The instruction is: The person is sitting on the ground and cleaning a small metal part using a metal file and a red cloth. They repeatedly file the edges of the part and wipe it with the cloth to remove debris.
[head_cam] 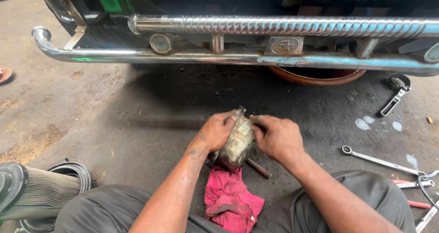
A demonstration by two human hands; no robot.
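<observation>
You hold a grimy, dull-metal cylindrical part (pixel 237 144), filter-like, between both hands, tilted, its top end pointing away from you and its lower end down toward the floor. Your left hand (pixel 215 132) wraps its left side, fingers curled over the upper edge, grip closed on it. Your right hand (pixel 276 137) clamps the right side, thumb and fingers pressed against the top, also closed on the part. Both hands are smeared with grease.

Right below the part, touching or nearly touching its lower end, lies a crumpled pink-red rag (pixel 231 200) between your knees. A short rusty rod (pixel 259 168) sticks out from under the part, just below your right hand.

Right of your right hand, well apart, a ring spanner (pixel 377 161) lies on the oil-stained concrete floor (pixel 137 123); more hand tools (pixel 418 187) sit further right, partly cut off. Beyond that, up and right, a strap-type wrench (pixel 397 96) lies on the floor.

Ahead of your hands runs a chrome vehicle bumper guard (pixel 238 57) with a ribbed upper tube (pixel 292 26). Under it, beyond your right hand, the rim of a brown-orange drain basin (pixel 315 79) shows. Left of your left arm, near your knee, a pleated cylindrical air filter (pixel 45 187) lies on its side.
</observation>
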